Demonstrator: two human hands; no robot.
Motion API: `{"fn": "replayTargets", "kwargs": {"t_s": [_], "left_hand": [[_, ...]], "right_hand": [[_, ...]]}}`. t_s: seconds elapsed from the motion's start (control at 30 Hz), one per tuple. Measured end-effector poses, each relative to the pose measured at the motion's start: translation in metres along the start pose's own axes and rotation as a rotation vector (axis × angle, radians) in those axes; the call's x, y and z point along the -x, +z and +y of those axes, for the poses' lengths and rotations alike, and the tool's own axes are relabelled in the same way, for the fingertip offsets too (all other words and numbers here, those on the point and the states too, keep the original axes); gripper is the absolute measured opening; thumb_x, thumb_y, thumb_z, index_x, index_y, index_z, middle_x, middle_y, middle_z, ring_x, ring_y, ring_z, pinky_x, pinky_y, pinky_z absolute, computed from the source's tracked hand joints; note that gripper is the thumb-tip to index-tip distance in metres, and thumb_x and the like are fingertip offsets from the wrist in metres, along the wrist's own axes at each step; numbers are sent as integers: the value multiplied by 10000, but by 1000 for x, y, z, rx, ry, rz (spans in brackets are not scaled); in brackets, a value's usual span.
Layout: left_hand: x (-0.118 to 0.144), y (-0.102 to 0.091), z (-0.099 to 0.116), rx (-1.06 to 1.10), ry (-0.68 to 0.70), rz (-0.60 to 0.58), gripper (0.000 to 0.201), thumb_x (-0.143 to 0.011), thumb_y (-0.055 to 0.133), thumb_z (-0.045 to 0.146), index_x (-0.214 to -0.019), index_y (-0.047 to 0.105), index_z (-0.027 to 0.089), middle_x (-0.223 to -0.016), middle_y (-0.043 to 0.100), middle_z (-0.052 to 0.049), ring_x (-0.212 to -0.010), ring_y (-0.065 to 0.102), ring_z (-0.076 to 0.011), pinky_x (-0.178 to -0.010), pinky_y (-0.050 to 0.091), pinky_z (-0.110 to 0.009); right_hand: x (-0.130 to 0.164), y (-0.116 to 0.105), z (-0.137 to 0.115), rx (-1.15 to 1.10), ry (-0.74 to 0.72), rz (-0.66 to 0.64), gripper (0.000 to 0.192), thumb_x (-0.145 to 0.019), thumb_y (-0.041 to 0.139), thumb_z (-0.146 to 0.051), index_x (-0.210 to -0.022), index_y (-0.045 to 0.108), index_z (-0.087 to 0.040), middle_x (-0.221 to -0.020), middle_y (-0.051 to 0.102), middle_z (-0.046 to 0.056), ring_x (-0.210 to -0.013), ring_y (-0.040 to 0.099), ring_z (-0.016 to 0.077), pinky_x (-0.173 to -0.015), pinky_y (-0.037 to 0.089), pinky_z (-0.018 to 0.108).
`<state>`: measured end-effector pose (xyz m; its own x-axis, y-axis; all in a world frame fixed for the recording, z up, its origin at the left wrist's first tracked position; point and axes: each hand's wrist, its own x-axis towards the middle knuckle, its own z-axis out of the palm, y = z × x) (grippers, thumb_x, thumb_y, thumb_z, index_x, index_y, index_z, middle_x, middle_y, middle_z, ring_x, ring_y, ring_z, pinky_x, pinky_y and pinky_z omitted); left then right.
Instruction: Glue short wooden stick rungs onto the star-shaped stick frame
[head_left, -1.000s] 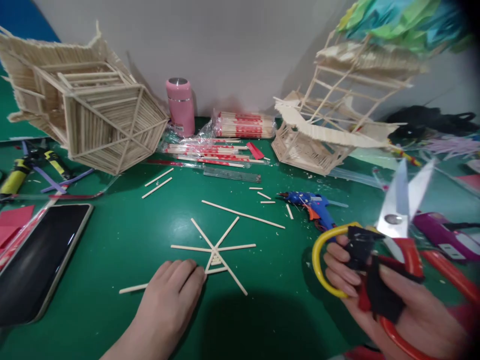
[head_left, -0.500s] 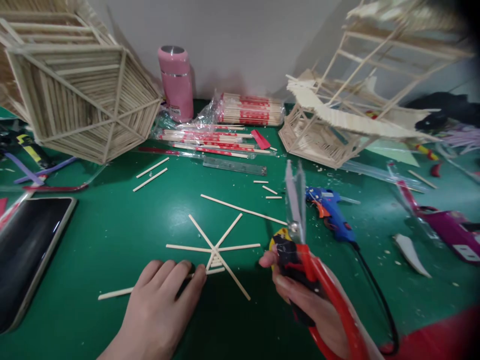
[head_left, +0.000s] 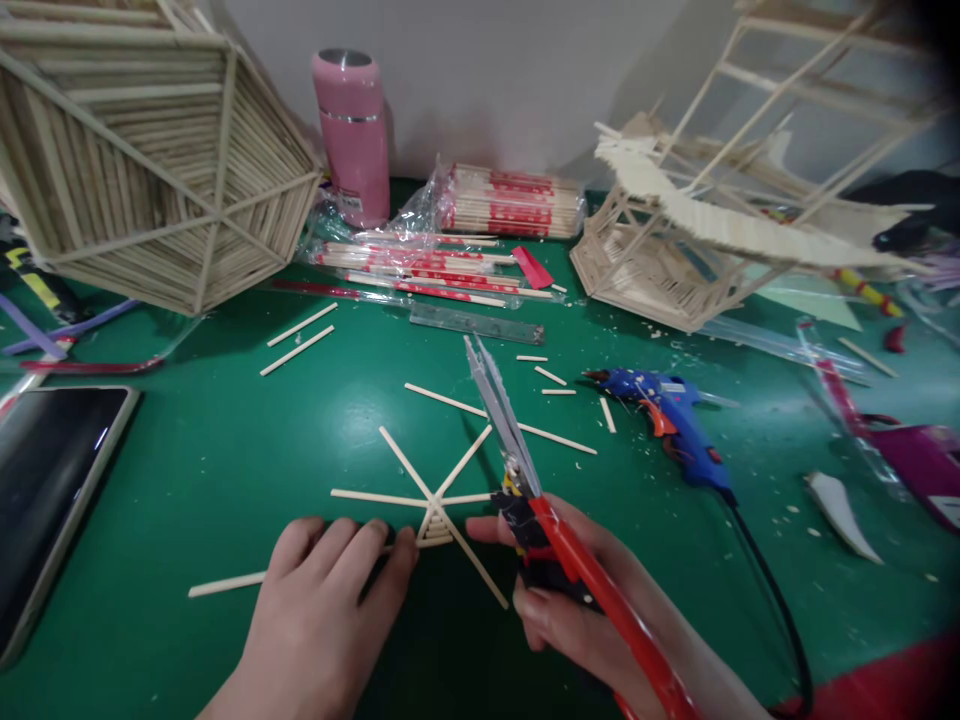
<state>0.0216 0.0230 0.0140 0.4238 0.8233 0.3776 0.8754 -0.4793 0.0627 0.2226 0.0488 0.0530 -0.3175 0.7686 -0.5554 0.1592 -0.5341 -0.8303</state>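
Note:
My left hand (head_left: pixel 319 600) is curled over a thin wooden stick (head_left: pixel 225 584), whose far end meets the lower spokes of a star-shaped stick frame (head_left: pixel 405 462) lying flat on the table. Short crosspieces fill one narrow wedge of that frame. My right hand (head_left: pixel 577 605) grips red-handled pruning shears (head_left: pixel 600 610), held over the frame's right side. Their long blades point up and away, almost closed, and pass in front of a loose stick (head_left: pixel 559 436). Part of the frame's right spoke is hidden by the shears.
A blue glue gun (head_left: pixel 686 430) rests at the right, its cord trailing forward. Large stick models (head_left: pixel 217 215) stand at back left and right. Behind are a pink flask (head_left: pixel 352 140), bundled sticks (head_left: pixel 510 205) and a clear ruler (head_left: pixel 476 325). A phone (head_left: pixel 60 500) lies left.
My right hand has brought the shears leftward toward the frame, and their blades have drawn closer together. A short stick piece now shows near the glue gun. My left hand keeps its hold.

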Motion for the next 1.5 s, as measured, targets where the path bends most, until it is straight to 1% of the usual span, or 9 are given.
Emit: {"fn": "replayTargets", "kwargs": {"t_s": [0.13,0.23,0.3,0.37,0.5,0.67,0.87,1.3,1.5], "left_hand": [[0,0,1,11,-4,-2,259,-882,374,101,-844,616,184,-667,628,1,-547,497,-130,-591,301,-302],[1,-1,1,36,3,-11,252,-882,378,102,-860,621,169,-685,637,-13,-564,502,-139,-590,308,-304],[2,-1,0,53,3,1,245,-883,386,104,-855,623,158,-693,639,-20,-572,500,-141,-583,307,-301],[2,0,0,76,6,-4,240,-884,390,102,-854,623,151,-711,644,-26,-585,502,-141,-581,312,-297],[4,-1,0,123,-3,-15,219,-881,406,109,-880,622,142,-750,650,-40,-607,508,-145,-585,320,-298],[5,-1,1,146,-2,-28,208,-879,413,111,-880,619,137,-752,645,-43,-604,504,-145,-581,325,-300],[5,1,2,142,-14,2,223,-886,393,119,-874,615,135,-722,629,-39,-587,485,-146,-567,321,-301],[7,2,3,137,-35,-4,240,-888,386,135,-857,624,149,-752,635,-54,-611,500,-154,-572,355,-292],[8,2,4,112,-61,-20,247,-882,388,133,-852,633,150,-759,639,-77,-619,509,-171,-558,377,-291]], "right_hand": [[-1,-1,0,44,-19,-6,291,-703,576,-197,-993,558,-226,-1106,597,70,-518,513,47,-496,443,212],[-3,0,2,62,26,-21,298,-701,584,-183,-994,555,-224,-901,625,25,-503,508,60,-479,430,212],[-4,1,3,49,86,-35,301,-697,587,-177,-991,547,-228,-759,592,-16,-477,483,61,-454,410,205],[-5,2,4,38,113,-30,315,-685,591,-161,-985,535,-239,-715,558,-40,-466,467,58,-450,399,202],[-6,2,6,60,66,-32,324,-676,595,-144,-978,523,-236,-752,546,-36,-490,486,61,-471,412,211],[-6,1,6,84,45,-46,269,-701,577,-161,-951,510,-236,-708,501,-46,-498,498,67,-469,419,209],[-6,2,5,63,41,-48,292,-685,585,-158,-954,495,-229,-787,542,-24,-499,496,59,-471,427,210],[-7,2,8,101,24,-45,277,-693,577,-147,-950,513,-230,-761,541,-32,-489,509,59,-461,417,205],[-5,2,4,28,63,-60,302,-696,592,-205,-981,495,-233,-676,486,-53,-502,508,78,-487,427,231]]}}
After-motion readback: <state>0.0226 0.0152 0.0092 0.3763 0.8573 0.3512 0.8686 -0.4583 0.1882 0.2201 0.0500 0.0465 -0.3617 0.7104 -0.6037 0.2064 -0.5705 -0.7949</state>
